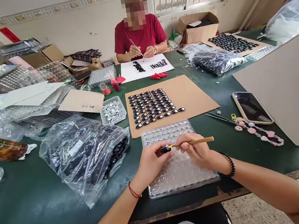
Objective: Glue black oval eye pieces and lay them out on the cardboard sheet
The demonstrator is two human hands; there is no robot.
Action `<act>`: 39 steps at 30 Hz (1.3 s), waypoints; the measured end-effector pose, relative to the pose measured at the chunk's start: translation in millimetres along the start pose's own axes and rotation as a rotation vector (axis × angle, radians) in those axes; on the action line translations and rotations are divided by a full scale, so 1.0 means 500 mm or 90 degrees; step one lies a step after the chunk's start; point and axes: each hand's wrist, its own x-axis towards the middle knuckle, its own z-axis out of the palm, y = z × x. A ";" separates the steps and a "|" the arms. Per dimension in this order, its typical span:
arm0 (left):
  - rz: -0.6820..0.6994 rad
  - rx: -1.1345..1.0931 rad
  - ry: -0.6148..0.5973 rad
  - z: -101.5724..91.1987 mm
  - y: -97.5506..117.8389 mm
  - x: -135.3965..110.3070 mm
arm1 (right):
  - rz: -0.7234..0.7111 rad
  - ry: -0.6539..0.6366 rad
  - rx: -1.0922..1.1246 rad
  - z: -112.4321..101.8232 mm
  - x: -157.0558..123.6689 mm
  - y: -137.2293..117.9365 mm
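Between the thumb and fingers of my left hand is a small glossy black piece with a shiny silvery end. My right hand pinches a thin wooden-handled brush or stick, held nearly level. Its yellowish tip meets the silvery end of the black piece; whether they touch is too small to tell. Below both hands lies a clear plastic tray with rows of round hollows; the far rows hold small silvery pieces. Just beyond, rows of black pieces with pale highlights lie on a brown cardboard sheet.
Left stand a plastic box of silvery parts and a clear bag of black pieces. A phone with a beaded strap lies right, beside a large board. Across the table, a person in a red shirt works over white paper.
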 end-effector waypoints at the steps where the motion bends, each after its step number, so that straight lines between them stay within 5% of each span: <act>1: -0.001 -0.006 0.000 0.000 -0.001 0.000 | -0.007 -0.007 -0.012 -0.001 0.000 0.001; 27: 0.009 -0.027 -0.015 0.002 0.005 -0.002 | -0.084 -0.106 -0.198 0.006 -0.001 -0.016; 30: 0.011 -0.054 -0.016 0.005 0.005 -0.004 | 0.032 -0.094 -0.114 0.006 0.006 -0.014; 35: -0.020 -0.063 -0.066 0.009 0.008 -0.008 | 0.399 -0.150 0.275 -0.007 0.030 -0.007; 39: -0.032 -0.079 -0.063 0.009 0.006 -0.008 | 0.369 -0.126 0.099 -0.009 0.027 -0.006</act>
